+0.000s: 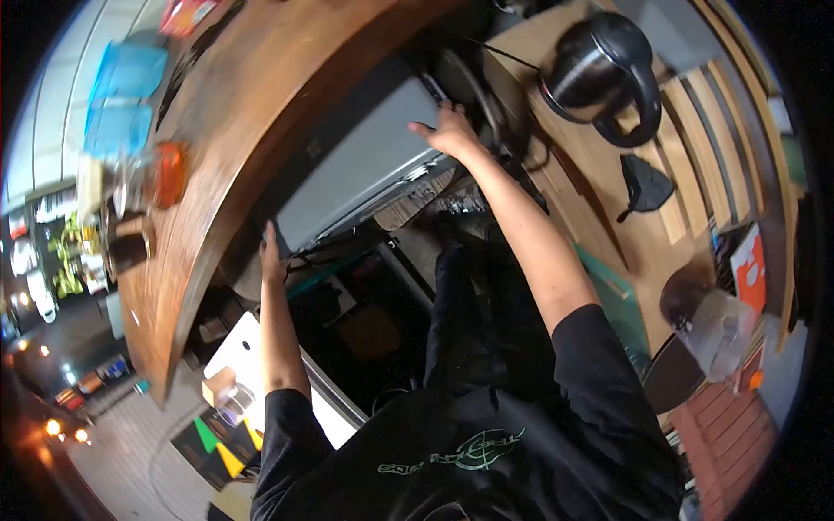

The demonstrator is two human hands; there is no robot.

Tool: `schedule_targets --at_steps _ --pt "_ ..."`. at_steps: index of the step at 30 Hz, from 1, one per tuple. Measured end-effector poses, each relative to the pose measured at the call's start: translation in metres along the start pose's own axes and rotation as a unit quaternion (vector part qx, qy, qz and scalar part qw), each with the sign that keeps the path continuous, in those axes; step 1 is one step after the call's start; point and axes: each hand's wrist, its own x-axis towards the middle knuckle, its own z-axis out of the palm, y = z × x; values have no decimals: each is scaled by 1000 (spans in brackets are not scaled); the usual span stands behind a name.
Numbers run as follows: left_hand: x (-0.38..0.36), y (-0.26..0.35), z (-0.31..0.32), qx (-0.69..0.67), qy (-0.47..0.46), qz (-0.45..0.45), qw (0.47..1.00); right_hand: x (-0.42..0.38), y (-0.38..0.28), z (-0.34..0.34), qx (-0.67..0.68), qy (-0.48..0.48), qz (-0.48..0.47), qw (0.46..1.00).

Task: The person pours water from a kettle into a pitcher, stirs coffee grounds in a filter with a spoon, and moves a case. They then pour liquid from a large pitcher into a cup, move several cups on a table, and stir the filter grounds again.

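A large grey box-like case (356,152) with a flat top lies below the curved wooden counter, and its exact kind cannot be made out. At its near-left end, my left hand (272,250) is pressed along the edge, with part of the fingers out of sight. My right hand (449,130) grips the opposite end, thumb over the top and fingers at the side. Between them the case spans the gap in front of my legs. Shiny, torn-looking material (415,198) shows along its lower edge.
The wooden counter (261,78) curves close above the case. A black electric kettle (599,74) stands on a wooden surface to the right, near a clear plastic container (717,334). Blue plastic containers (126,95) sit on the counter. A white board (239,356) lies at lower left.
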Motion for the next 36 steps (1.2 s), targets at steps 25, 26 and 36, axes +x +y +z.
schedule_targets --at_steps 25,26,36 --pt "13 -41 0 -32 -9 28 999 15 19 -12 119 -47 -20 992" --pt "8 -40 4 -23 -2 35 999 17 19 -20 106 -77 -24 991" --pt "25 -40 -1 -8 -15 35 999 16 -3 3 42 109 -79 990"
